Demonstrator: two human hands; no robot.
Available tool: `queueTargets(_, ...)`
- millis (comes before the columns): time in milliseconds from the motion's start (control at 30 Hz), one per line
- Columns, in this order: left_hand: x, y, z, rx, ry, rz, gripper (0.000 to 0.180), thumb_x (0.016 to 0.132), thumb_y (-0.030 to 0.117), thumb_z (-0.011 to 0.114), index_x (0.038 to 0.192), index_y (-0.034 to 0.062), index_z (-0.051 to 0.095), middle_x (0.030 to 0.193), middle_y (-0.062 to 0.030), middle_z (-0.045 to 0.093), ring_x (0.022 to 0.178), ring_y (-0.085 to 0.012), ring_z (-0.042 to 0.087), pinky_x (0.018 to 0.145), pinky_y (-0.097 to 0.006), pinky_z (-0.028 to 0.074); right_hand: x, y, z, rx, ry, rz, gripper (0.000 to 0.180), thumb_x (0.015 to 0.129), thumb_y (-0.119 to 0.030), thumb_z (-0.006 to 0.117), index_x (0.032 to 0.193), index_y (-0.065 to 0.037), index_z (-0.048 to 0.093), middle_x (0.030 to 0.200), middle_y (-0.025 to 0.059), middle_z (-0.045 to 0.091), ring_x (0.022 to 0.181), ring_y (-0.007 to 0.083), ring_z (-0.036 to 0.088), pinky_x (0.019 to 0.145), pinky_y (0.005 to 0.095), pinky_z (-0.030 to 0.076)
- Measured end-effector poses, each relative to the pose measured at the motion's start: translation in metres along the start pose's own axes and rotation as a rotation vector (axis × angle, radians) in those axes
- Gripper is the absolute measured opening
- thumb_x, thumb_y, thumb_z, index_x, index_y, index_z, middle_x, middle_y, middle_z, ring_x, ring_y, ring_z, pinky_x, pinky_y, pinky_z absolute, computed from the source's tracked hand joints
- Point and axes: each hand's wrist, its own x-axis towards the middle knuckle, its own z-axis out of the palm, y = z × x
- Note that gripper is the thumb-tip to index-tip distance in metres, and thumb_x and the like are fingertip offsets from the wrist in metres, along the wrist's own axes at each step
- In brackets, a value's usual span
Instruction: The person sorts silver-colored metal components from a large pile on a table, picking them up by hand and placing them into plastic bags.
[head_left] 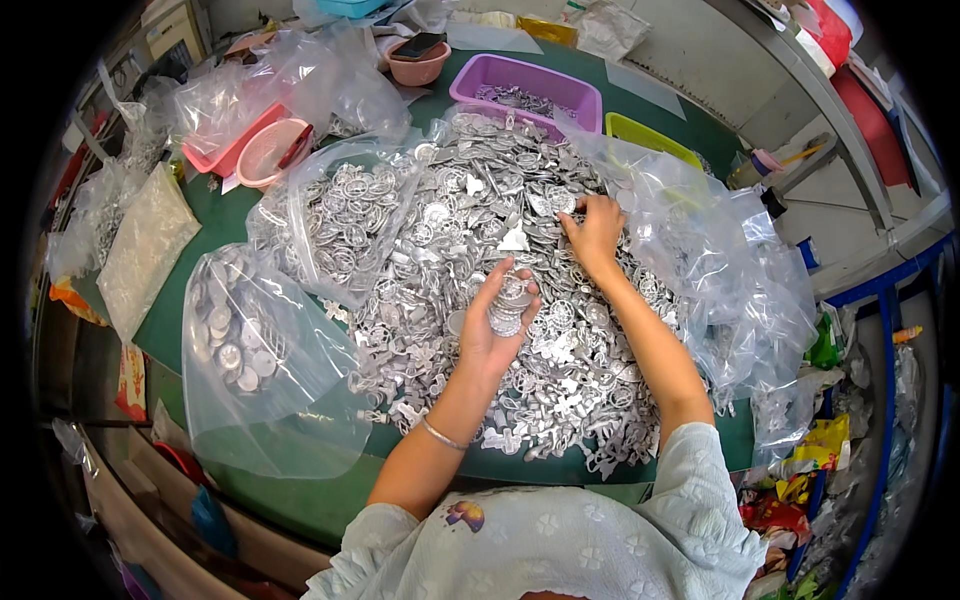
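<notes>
A green desk (pixel 222 212) spreads before you, its middle heaped with a pile (pixel 440 335) of small silver pieces. Your left hand (pixel 492 318) is palm up over the near middle of the pile, thumb and fingers curled around a short stack of round silver discs (pixel 510 308). Your right hand (pixel 598 235) reaches to the pile's far right part, fingers bent down and touching the pieces; you cannot tell whether they pinch one. A bangle (pixel 443 434) circles your left wrist. Left of the pile, a clear bag (pixel 290 425) holds more discs, and another bag (pixel 310 235) behind it holds ring-shaped pieces. A crumpled bag (pixel 725 270) covers the pile's right edge. Beyond the pile stand a purple tub (pixel 550 84) with silver pieces inside and a green tray (pixel 655 139).
</notes>
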Motion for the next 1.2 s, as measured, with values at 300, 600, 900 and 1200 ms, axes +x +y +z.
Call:
queueTargets(300, 0.004, 0.0, -0.003, 0.011, -0.017, 0.008, 0.032, 0.084, 0.016, 0.056, 0.115, 0.0092, 0.05, 0.098, -0.0096, 0.056, 0.086, -0.0206, 0.057, 0.072, -0.029, 0.053, 0.002, 0.01, -0.008, 0.886, -0.106, 0.418, 0.016, 0.081, -0.012, 0.063, 0.089, -0.002, 0.054, 0.078, -0.0003, 0.057, 0.069, 0.0092, 0.051, 0.061, 0.0225, 0.04)
queueTargets(600, 0.002, -0.004, -0.001, 0.086, -0.107, -0.01, 0.034, 0.086, 0.019, 0.053, 0.116, 0.0028, 0.047, 0.116, -0.0181, 0.051, 0.107, -0.0319, 0.052, 0.09, -0.042, 0.046, -0.029, -0.019, -0.08, 1.286, -0.522, 0.619, 0.017, 0.086, -0.013, 0.056, 0.097, 0.0, 0.055, 0.085, 0.0071, 0.062, 0.074, 0.0119, 0.058, 0.066, 0.021, 0.043)
queueTargets(900, 0.0, 0.0, -0.007, 0.159, -0.068, -0.149, 0.045, 0.088, 0.03, 0.052, 0.126, 0.0079, 0.043, 0.118, -0.015, 0.051, 0.108, -0.0271, 0.051, 0.09, -0.046, 0.046, -0.082, 0.016, -0.123, 0.605, -0.368, 0.307, 0.021, 0.082, -0.013, 0.059, 0.101, -0.004, 0.062, 0.092, 0.0067, 0.064, 0.081, 0.0152, 0.059, 0.067, 0.026, 0.043)
queueTargets(1200, -0.005, -0.016, 0.001, -0.238, -0.353, -0.347, 0.046, 0.092, 0.037, 0.038, 0.13, 0.0109, 0.038, 0.124, -0.019, 0.045, 0.121, -0.0405, 0.036, 0.088, -0.051, 0.046, -0.115, 0.11, -0.138, 0.01, -0.101, 0.183, 0.02, 0.075, -0.003, 0.059, 0.094, 0.002, 0.059, 0.095, 0.0184, 0.06, 0.09, 0.0348, 0.055, 0.08, 0.0396, 0.043)
